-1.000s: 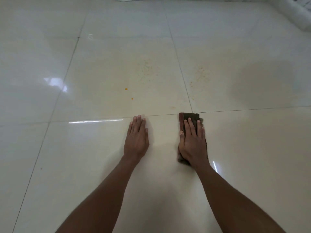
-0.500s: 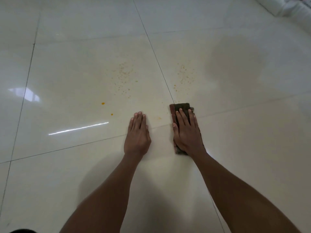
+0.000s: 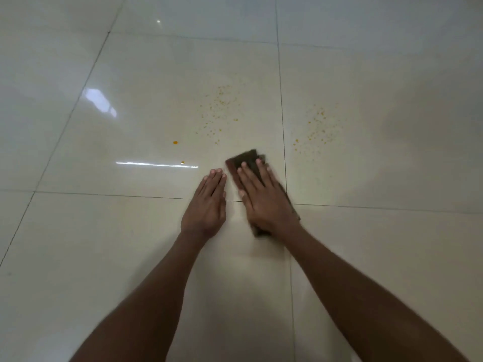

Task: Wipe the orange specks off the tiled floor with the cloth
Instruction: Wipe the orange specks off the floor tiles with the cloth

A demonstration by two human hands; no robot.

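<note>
A folded dark brown cloth (image 3: 244, 160) lies on the glossy cream tiled floor (image 3: 130, 244). My right hand (image 3: 264, 199) presses flat on it with straight fingers, hiding most of it. My left hand (image 3: 207, 202) rests flat on the floor just left of the cloth. Beyond the cloth, fine orange specks (image 3: 218, 111) are scattered on the middle tile. A second patch of specks (image 3: 317, 129) lies on the tile to the right. Two larger orange drops (image 3: 175, 142) sit to the left, one nearer me (image 3: 182, 162).
Grout lines (image 3: 281, 100) cross near the cloth, one running away from me and one left to right under my hands. Window glare (image 3: 100, 101) reflects off the tiles at left.
My right hand has slid the cloth forward and to the left, across the grout line onto the speckled tile, and turned it. The camera has moved closer to the specks.
</note>
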